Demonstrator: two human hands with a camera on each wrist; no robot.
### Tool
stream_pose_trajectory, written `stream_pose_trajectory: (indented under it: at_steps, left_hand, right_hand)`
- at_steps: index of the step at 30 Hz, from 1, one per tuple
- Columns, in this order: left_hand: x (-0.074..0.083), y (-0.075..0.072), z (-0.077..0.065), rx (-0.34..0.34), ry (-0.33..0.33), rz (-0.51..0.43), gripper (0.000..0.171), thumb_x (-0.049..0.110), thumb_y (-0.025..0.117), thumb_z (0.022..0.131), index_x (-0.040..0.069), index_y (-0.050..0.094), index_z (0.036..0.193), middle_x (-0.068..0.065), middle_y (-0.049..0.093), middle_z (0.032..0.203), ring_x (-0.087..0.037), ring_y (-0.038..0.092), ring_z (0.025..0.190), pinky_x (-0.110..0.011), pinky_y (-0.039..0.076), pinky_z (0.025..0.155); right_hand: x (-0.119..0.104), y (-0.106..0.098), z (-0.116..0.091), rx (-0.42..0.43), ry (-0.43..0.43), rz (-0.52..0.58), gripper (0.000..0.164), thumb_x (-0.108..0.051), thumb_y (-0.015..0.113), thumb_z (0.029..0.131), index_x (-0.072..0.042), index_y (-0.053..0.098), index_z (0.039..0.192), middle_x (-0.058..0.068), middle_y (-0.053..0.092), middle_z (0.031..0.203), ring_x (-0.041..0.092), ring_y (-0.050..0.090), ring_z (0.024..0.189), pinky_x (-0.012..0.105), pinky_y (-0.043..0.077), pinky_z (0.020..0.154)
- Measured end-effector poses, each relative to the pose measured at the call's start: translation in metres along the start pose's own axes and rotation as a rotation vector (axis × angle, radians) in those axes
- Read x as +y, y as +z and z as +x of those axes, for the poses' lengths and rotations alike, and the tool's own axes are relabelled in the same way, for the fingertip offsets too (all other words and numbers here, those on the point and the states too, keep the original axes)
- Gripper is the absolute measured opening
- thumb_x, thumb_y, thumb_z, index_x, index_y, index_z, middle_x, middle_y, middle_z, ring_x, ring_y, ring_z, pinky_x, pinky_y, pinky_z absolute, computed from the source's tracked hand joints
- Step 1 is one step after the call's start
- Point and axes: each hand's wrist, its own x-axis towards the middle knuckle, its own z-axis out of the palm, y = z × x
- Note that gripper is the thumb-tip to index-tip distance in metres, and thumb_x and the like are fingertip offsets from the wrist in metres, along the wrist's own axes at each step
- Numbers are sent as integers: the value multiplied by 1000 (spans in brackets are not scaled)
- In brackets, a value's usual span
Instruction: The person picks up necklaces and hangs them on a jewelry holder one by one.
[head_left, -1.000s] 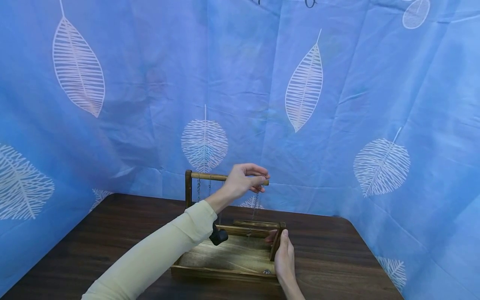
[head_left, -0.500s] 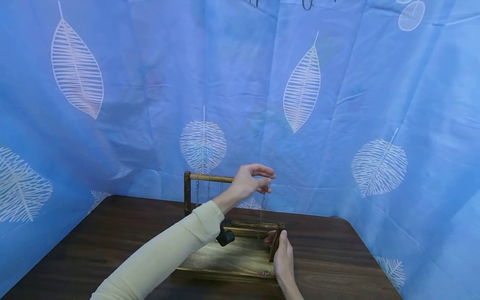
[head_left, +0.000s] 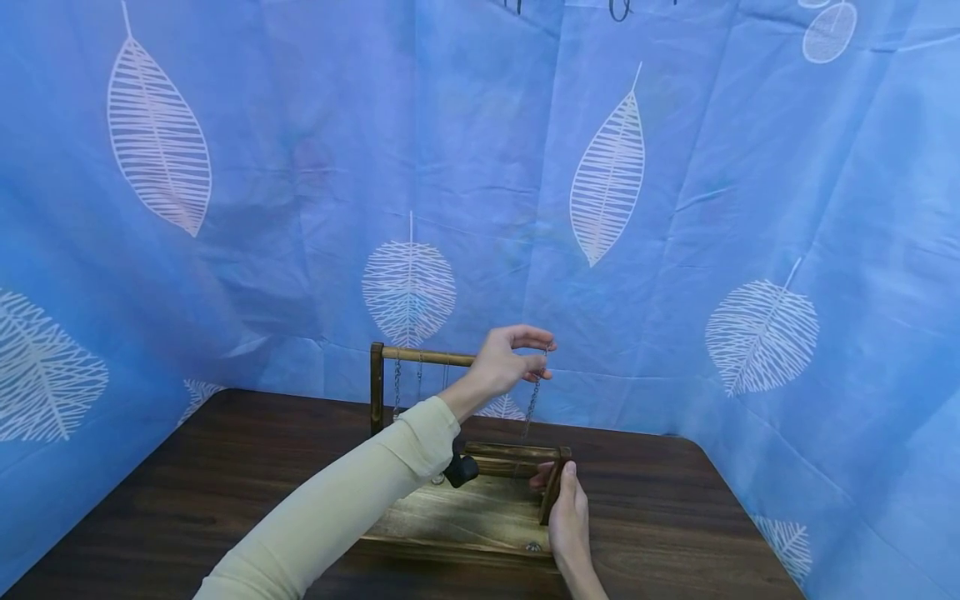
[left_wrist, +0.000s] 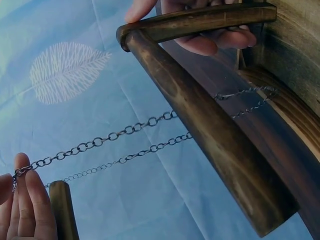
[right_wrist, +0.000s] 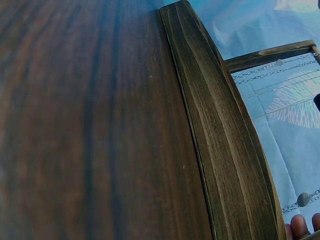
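Observation:
My left hand [head_left: 506,362] pinches a silver chain necklace [head_left: 532,408] by its top, close to the free end of the upper bar [left_wrist: 62,210] of a wooden jewelry stand [head_left: 377,387]. Two strands of the chain run down behind the lower bar [left_wrist: 200,125] in the left wrist view. My right hand [head_left: 570,512] grips the stand's short post [head_left: 551,496], thumb on the near side and fingers on the far side. Only its fingertips [right_wrist: 299,227] show in the right wrist view, close to a round silver piece [right_wrist: 303,199] beside a chain.
Several other chains [head_left: 397,383] hang from the upper bar's left part. The stand's tray base [head_left: 450,521] has a small silver item [head_left: 533,547] near its front right corner. A dark wooden table [head_left: 660,517] carries the stand, with a blue leaf-print cloth [head_left: 510,167] behind.
My left hand has moved a little to the right with the chain necklace, past where the upper bar's end showed. My right hand stays on the short post.

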Motion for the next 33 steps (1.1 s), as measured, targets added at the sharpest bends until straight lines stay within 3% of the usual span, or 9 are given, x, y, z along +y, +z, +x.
stream_pose_trajectory:
  at_steps: [3,12,20,27,33]
  left_hand:
    - [-1,-1,0,4,-1,-4,30,-3,66,95,9,69,122,-4,71,115,-24,74,81,-35,61,72]
    - [-2,-6,-4,13,-3,-43,30,-4,65,96,7,68,124,-7,70,119,-27,73,84,-51,57,85]
    - [-2,-16,-8,8,8,-18,32,-2,66,96,8,67,126,-6,70,119,-29,73,88,-48,58,84]
    - [-2,-28,-15,14,-1,-30,34,-2,67,95,7,66,128,-14,67,125,-25,73,83,-52,57,86]
    - [-3,-33,-17,14,-8,-21,35,-2,66,95,7,66,129,-12,68,125,-22,74,82,-47,59,83]
  right_hand:
    - [0,0,0,0,1,8,64,-38,14,112,6,58,122,18,66,102,29,63,95,40,51,84]
    - [-1,-1,0,1,15,-16,65,-39,13,112,5,59,121,17,67,101,29,63,96,38,50,81]
    - [-1,0,0,10,9,-28,69,-47,14,111,4,59,120,17,65,101,33,61,97,41,49,83]
    - [0,-1,1,1,12,-17,69,-46,14,111,6,58,121,19,64,101,36,60,98,42,48,85]
    - [-1,0,1,-6,10,-19,66,-43,14,112,6,58,121,19,64,102,37,60,99,45,48,87]
